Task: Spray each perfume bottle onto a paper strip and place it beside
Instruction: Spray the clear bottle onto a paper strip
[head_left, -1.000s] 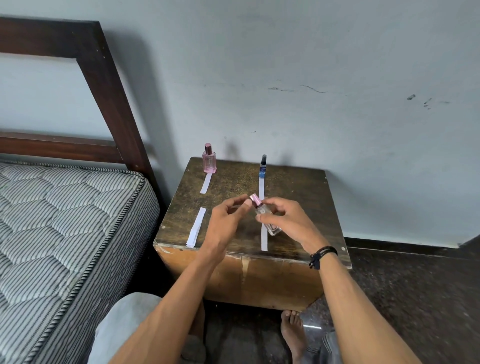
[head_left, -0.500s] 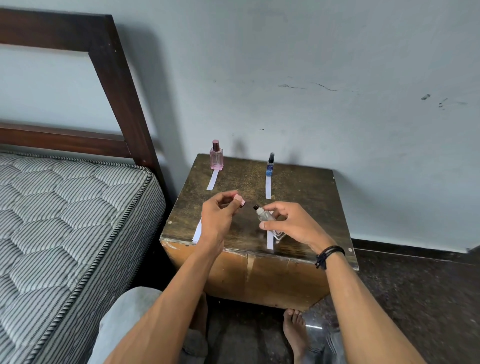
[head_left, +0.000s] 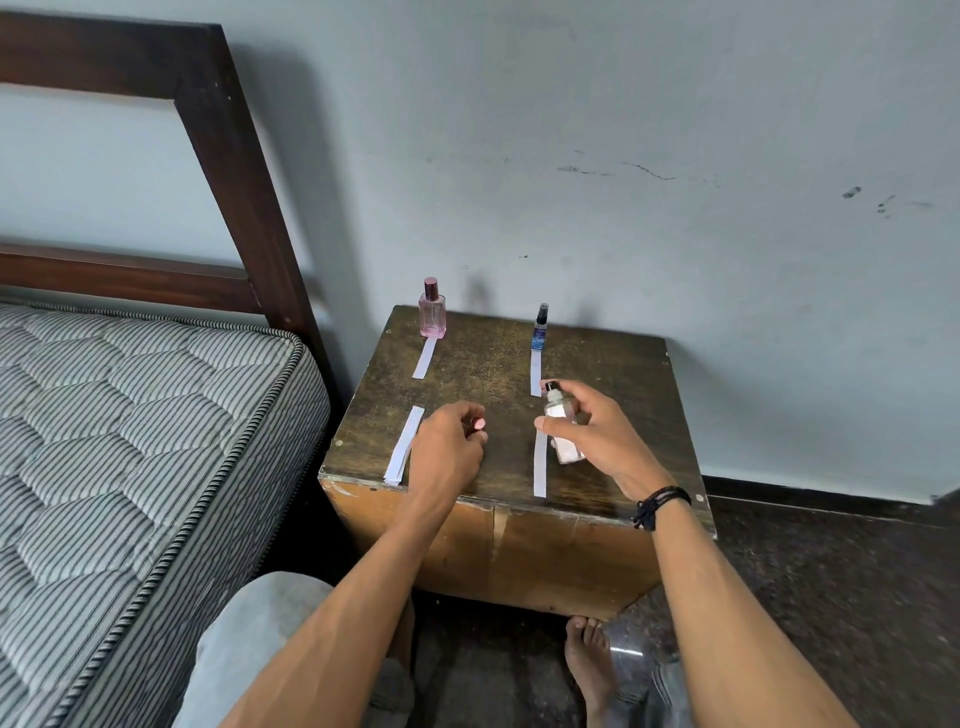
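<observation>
Now, right hand (head_left: 600, 439) around clear bottle (head_left: 559, 413) above paper strip (head_left: 540, 475); left hand (head_left: 447, 452), seemingly, around pink cap (head_left: 478, 423).

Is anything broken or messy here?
Nothing is spilled. The wooden table has a chipped, worn front edge, and the wall shows dark scuffs. The clear bottle is uncapped; the left hand holds its pink cap.

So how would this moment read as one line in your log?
left hand: holds cap | right hand: grips clear bottle, cap off, by near strip | back: pink bottle, blue bottle upright
</observation>
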